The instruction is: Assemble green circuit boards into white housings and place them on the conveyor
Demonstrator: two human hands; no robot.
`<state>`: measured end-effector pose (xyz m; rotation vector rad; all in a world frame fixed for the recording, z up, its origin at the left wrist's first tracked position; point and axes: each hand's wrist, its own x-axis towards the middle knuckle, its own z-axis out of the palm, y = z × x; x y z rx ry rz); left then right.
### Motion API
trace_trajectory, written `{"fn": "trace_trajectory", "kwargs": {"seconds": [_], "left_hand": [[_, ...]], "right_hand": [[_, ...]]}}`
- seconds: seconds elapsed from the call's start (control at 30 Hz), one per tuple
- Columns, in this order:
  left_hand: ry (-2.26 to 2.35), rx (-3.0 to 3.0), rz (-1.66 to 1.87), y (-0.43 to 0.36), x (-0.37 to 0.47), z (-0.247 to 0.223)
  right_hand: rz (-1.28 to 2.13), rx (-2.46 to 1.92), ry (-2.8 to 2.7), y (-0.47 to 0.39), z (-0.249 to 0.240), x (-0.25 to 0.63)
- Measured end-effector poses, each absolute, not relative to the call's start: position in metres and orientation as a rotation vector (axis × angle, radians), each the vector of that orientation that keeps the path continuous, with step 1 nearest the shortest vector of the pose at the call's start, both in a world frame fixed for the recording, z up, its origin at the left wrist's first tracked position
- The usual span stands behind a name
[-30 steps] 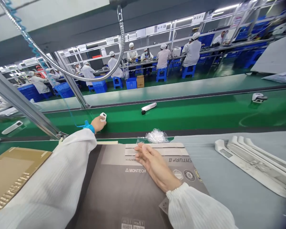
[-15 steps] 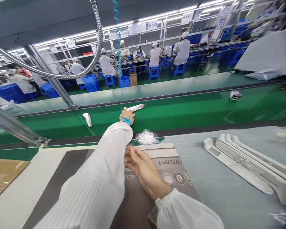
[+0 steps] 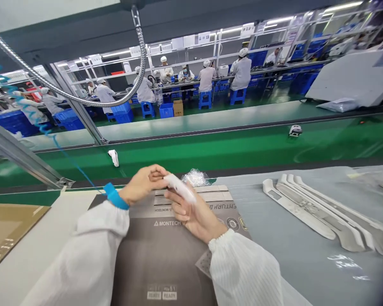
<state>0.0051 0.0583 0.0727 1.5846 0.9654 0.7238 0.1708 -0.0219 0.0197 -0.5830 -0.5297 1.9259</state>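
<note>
A white, elongated plastic piece [image 3: 179,188] is held over the dark Montech box [image 3: 166,255], tilted down to the right and slightly blurred. The fingers of my left hand [image 3: 145,183] pinch its upper left end; a blue strap with a coiled cord circles that wrist. At the lower right end, my right hand [image 3: 196,216] has its thumb and fingers around the piece. Just behind my hands lies a crumpled clear plastic bag [image 3: 196,177].
Several long pale plastic parts [image 3: 312,212] lie on the grey mat [image 3: 261,255] at right. A green conveyor belt [image 3: 230,144] runs behind, carrying a white device [image 3: 114,157] at left and another [image 3: 295,130] at right. A metal hose [image 3: 105,103] hangs overhead. People sit at benches beyond.
My left hand has come back from the belt with the white piece, which lay there before. My right hand has closed round its other end. The blue cord has swung left.
</note>
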Motion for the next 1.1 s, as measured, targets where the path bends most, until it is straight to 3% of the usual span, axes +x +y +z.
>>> {"fn": "trace_trajectory", "kwargs": {"seconds": [0.17, 0.3, 0.47, 0.6, 0.7, 0.87, 1.0, 1.1], "left_hand": [[1.12, 1.401, 0.994, -0.003, 0.018, 0.045], [1.088, 1.348, 0.847, -0.018, 0.025, 0.026], [1.193, 1.578, 0.89, -0.017, 0.011, 0.026], [1.224, 1.686, 0.901, -0.015, 0.004, 0.027], [1.292, 1.606, 0.903, -0.009, 0.002, 0.02], [1.422, 1.268, 1.024, 0.004, -0.006, 0.014], [1.397, 1.208, 1.056, 0.001, -0.007, 0.022], [1.422, 1.205, 1.057, 0.0, -0.008, 0.027]], "right_hand": [[1.557, -0.832, -0.703, -0.021, 0.009, 0.163], [1.286, -1.023, -0.968, -0.021, 0.0, 0.165], [0.545, -1.311, -1.479, -0.022, 0.008, 0.182], [0.192, -1.423, -1.804, -0.023, 0.011, 0.184], [0.134, -1.446, -1.911, -0.029, 0.011, 0.177], [0.368, -1.389, -1.686, -0.013, 0.011, 0.185], [0.069, -1.901, -1.601, 0.022, 0.011, 0.216], [-0.047, -2.045, -1.684, 0.033, 0.012, 0.245]]}}
